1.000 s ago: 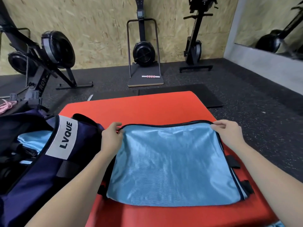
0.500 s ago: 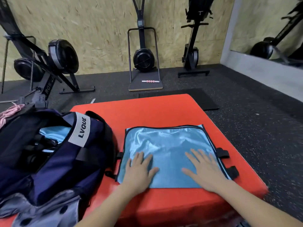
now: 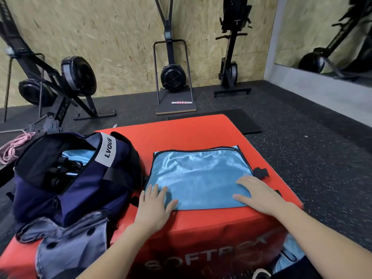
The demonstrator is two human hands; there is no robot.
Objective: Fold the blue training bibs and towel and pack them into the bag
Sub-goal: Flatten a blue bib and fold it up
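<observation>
Blue bib (image 3: 199, 178) lies folded flat on red box (image 3: 201, 133), just right of dark blue bag (image 3: 84, 178). Left hand (image 3: 154, 206) flat on bib's near left corner, fingers straight, grasping nothing. Right hand (image 3: 259, 195) flat on bib's near right side, fingers straight. Bag open, more blue cloth inside. Grey cloth (image 3: 68, 244) lies in front of bag.

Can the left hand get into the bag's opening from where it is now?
Probably yes. The left hand lies flat on the bib, right beside the bag, whose open top faces up and nothing blocks it.
</observation>
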